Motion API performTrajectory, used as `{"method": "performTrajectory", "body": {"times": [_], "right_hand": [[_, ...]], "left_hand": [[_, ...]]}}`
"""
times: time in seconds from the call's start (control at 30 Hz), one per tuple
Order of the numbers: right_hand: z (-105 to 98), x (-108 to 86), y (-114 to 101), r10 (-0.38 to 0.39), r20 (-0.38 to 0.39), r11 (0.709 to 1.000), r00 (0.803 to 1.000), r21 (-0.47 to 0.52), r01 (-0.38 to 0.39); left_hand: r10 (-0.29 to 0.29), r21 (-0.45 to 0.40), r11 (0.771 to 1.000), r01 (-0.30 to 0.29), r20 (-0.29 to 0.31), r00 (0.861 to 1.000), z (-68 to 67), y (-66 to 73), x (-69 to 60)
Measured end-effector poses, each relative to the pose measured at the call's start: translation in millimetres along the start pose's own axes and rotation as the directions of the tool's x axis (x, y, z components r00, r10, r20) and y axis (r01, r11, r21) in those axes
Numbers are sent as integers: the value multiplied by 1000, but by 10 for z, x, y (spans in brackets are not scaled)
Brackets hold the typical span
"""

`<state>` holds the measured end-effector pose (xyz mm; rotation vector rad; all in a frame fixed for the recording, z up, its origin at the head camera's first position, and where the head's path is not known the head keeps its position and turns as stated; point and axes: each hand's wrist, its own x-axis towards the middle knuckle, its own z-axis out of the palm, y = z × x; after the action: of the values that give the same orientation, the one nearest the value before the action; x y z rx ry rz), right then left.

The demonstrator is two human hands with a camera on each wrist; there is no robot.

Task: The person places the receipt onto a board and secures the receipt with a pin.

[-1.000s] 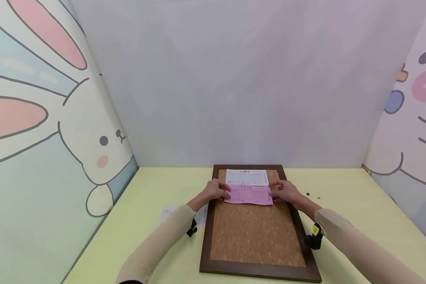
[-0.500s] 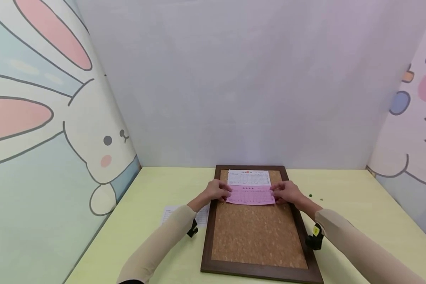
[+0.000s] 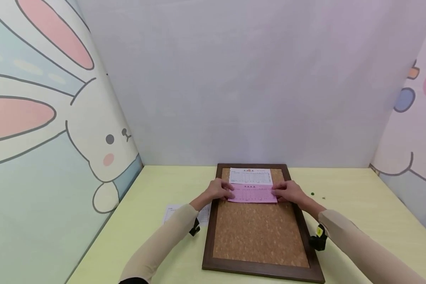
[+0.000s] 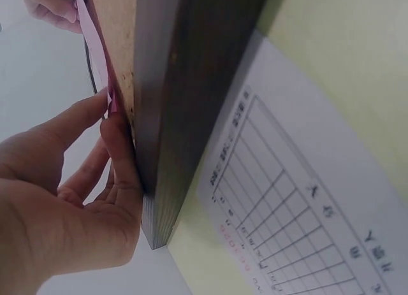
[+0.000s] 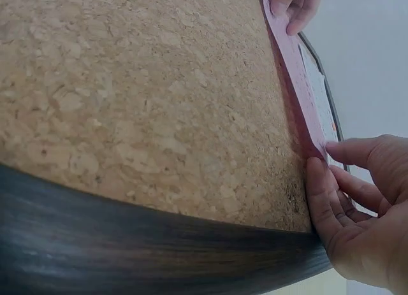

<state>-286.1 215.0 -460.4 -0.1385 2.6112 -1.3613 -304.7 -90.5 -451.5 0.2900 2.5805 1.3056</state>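
Note:
A pink printed form [image 3: 253,194] lies across the upper part of a dark-framed cork board [image 3: 259,236], just below a white printed form [image 3: 250,176]. My left hand [image 3: 218,190] pinches the pink form's left end between thumb and fingers. At its right end, my right hand [image 3: 287,192] pinches it the same way. In the right wrist view the pink form [image 5: 296,75] stands slightly off the cork along its near edge, with the right hand [image 5: 366,202] at the corner. The left wrist view shows the left hand [image 4: 83,187] beside the frame.
Another white printed form [image 4: 287,180] lies on the yellow table [image 3: 127,225] left of the board, partly under the left forearm. A small green thing [image 3: 312,193] and a tiny brownish bit [image 3: 324,197] lie right of the board. A grey wall [image 3: 248,86] stands behind.
The pink form's lower edge, wavy earlier, now looks straighter and flatter. Both hands keep hold of its ends. The whole view has shifted slightly.

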Motion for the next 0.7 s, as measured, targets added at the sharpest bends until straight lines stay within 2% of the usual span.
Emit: {"method": "performTrajectory", "body": {"times": [0.13, 0.43, 0.7], "right_hand": [[-9, -22, 35, -33, 13, 999, 999, -16, 33], [36, -62, 40, -43, 2, 999, 999, -12, 43], [-31, -54, 36, -65, 23, 996, 998, -56, 66]], "left_hand": [[4, 28, 1000, -4, -4, 1000, 23, 4, -4], [3, 35, 999, -4, 13, 1000, 22, 4, -34], [22, 73, 997, -21, -6, 1000, 45, 7, -10]]}}
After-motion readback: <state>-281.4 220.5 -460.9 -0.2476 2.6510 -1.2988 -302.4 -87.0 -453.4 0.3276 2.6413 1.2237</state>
